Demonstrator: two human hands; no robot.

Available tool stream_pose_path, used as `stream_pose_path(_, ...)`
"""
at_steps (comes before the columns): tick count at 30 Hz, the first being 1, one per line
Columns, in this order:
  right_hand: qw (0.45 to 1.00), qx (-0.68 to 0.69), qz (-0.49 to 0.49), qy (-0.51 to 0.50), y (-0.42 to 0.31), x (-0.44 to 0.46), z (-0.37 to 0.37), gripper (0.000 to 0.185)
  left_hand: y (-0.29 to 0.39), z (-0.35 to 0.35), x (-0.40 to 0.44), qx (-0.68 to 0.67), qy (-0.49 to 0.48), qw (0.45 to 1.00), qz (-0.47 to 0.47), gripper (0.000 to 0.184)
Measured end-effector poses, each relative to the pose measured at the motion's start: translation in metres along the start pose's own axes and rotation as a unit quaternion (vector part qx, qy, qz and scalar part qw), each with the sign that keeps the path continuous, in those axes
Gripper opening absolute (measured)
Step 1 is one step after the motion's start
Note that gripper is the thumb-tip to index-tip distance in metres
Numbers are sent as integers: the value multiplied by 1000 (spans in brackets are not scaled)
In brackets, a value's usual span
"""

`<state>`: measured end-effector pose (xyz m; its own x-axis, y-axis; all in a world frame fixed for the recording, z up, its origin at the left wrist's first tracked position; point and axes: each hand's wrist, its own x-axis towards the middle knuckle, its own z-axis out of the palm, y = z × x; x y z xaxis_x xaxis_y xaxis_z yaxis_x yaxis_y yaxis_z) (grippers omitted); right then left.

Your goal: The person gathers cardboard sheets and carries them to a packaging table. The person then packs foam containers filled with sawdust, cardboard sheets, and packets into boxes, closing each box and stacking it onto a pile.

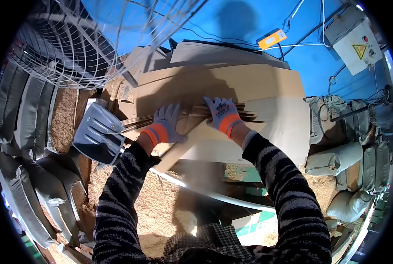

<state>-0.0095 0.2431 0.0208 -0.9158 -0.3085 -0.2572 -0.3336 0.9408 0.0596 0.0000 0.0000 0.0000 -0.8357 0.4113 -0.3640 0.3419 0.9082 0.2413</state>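
Handling thin cardboard-looking strips (pixel 198 111) fanned over the cardboard sheets (pixel 275 88), left hand (pixel 164 121) and right hand (pixel 223 112) both on them, fingers a bit spread, can't tell if either grip pinches; looks like a straightening step, so next move probably needs even pressure

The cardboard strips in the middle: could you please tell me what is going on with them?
A person wearing gloves has both hands on the cardboard strips, the left hand and the right hand side by side. The strips lie above larger cardboard sheets. Whether the fingers grip them is unclear. A shovel is at the left.
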Motion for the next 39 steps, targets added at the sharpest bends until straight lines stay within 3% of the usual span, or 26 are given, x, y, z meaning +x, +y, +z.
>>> stream_pose_path(3,999,0,13,43,-17,1,4,87,-15,-3,-9,211,29,975,-58,130)
stream_pose_path(5,997,-50,11,50,-31,-11,9,84,-36,6,-5,141,5,979,-149,122)
stream_pose_path(8,999,-34,-12,32,-44,-41,32,80,-74,30,-16,20,89,988,-126,95)
stream_pose_path(11,994,-8,-33,104,-62,-77,74,78,-87,52,-7,25,48,991,-121,67)
stream_pose_path(12,996,36,-20,85,-69,-84,78,79,-86,52,-10,21,62,992,-110,50)
stream_pose_path(15,995,87,25,38,-74,-102,87,83,-86,52,-12,21,44,997,-62,42)
stream_pose_path(16,991,38,84,94,-68,-95,89,91,-80,57,-17,64,75,994,-48,38)
stream_pose_path(17,984,130,91,85,-55,-90,90,94,-70,65,-26,70,125,988,-57,35)
stream_pose_path(19,977,178,107,-46,-41,-86,70,91,-57,80,-39,54,179,980,-68,33)
stream_pose_path(20,975,183,116,-45,-38,-89,69,89,-50,91,-47,66,246,966,-54,34)
stream_pose_path(25,963,223,112,-97,-47,-98,38,76,-46,82,-54,99,207,968,-104,42)
stream_pose_path(28,964,261,12,-57,-34,-110,35,68,-78,45,-64,3,152,987,54,43)
stream_pose_path(29,950,312,-14,-20,-21,-113,37,65,-96,53,-61,91,137,985,58,44)
stream_pose_path(31,892,451,28,-3,34,-135,35,64,-130,39,-101,20,205,977,-49,43)
stream_pose_path(32,877,479,48,-10,72,-149,47,66,-134,11,-141,-53,263,956,-114,47)
stream_pose_path(33,827,555,74,37,110,-160,70,69,-179,19,-147,-20,220,952,-212,53)
stream_pose_path(34,802,583,121,41,126,-178,80,70,-180,22,-162,-2,287,945,-157,51)
stream_pose_path(35,773,622,103,64,115,-195,62,66,-179,24,-177,15,352,930,-105,49)
stream_pose_path(36,760,640,108,37,95,-202,33,62,-173,30,-181,-183,400,894,-86,42)
stream_pose_path(37,742,661,117,6,73,-212,22,59,-160,41,-192,-369,430,821,-68,36)
stream_pose_path(38,705,699,116,-13,62,-215,45,55,-143,48,-216,-496,454,735,-90,34)
stream_pose_path(39,667,736,117,-29,50,-226,68,52,-129,53,-239,-505,489,698,-135,37)
